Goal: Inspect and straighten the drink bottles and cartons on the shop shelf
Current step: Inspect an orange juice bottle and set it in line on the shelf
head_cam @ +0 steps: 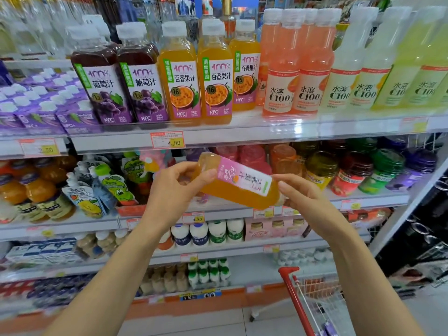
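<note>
Passion-fruit juice bottle point(238, 187), orange with a pink and white label, lies almost on its side in the air between the two hands, clear of every shelf. Its base points up towards the left hand point(174, 187) and its neck end slopes down into the right hand point(303, 197).

The left hand grips the base end, fingers curled over the top and thumb pressed against the near face just beside the label edge. The right hand closes round the neck end, fingers over the top and thumb below; the cap is mostly hidden inside it.

Straight above the hands runs the upper shelf point(242, 132), with a price tag point(167, 139) on its front edge just above the left hand. Matching orange bottles point(179, 78) stand upright there, with dark grape juice bottles point(104, 83) and purple cartons point(36, 105) further to the left, and pink drink bottles point(291, 69) above the right hand.

Behind the held bottle sit jars with coloured lids point(351, 170); left of the left hand stand drink pouches point(106, 187). Below the right forearm is a red-handled shopping trolley point(298, 301).
</note>
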